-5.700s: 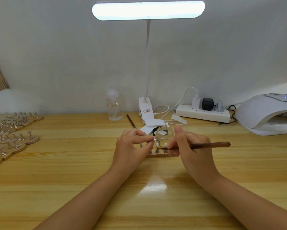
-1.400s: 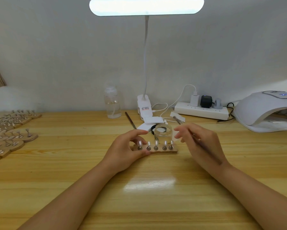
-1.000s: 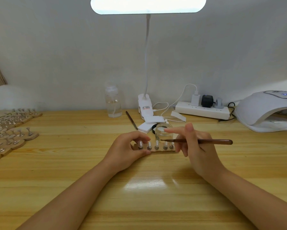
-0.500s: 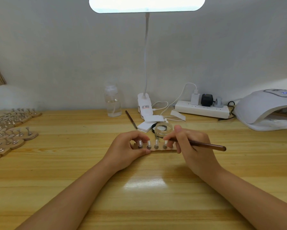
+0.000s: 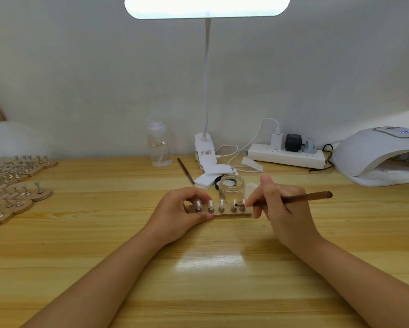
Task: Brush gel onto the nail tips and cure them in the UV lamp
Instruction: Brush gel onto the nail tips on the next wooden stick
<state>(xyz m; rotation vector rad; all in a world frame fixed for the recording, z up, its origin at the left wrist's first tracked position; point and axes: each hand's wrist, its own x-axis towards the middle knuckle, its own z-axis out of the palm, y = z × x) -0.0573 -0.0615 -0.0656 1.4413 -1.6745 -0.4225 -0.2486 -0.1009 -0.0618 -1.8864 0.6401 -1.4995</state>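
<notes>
A small wooden holder (image 5: 231,214) lies at the table's middle with several clear nail tips (image 5: 221,203) standing on it in a row. My left hand (image 5: 178,215) pinches the holder's left end between thumb and fingers. My right hand (image 5: 281,209) holds a brown brush (image 5: 300,198) like a pen, handle pointing right, bristles at the second tip from the right. An open glass gel jar (image 5: 231,187) stands just behind the holder. The white UV lamp (image 5: 378,155) sits at the far right, its display lit.
Several wooden holders with nail tips (image 5: 14,185) cover the table's left side. Behind the jar are a clip desk lamp (image 5: 205,152), a clear pump bottle (image 5: 158,145), a second brush (image 5: 185,171), white pads and a power strip (image 5: 288,157) with cables.
Since 1.4 s ago my right hand has picked the brush up, swung it level and brought its bristles down to the tips at the holder's right end. My left hand stays on the holder.
</notes>
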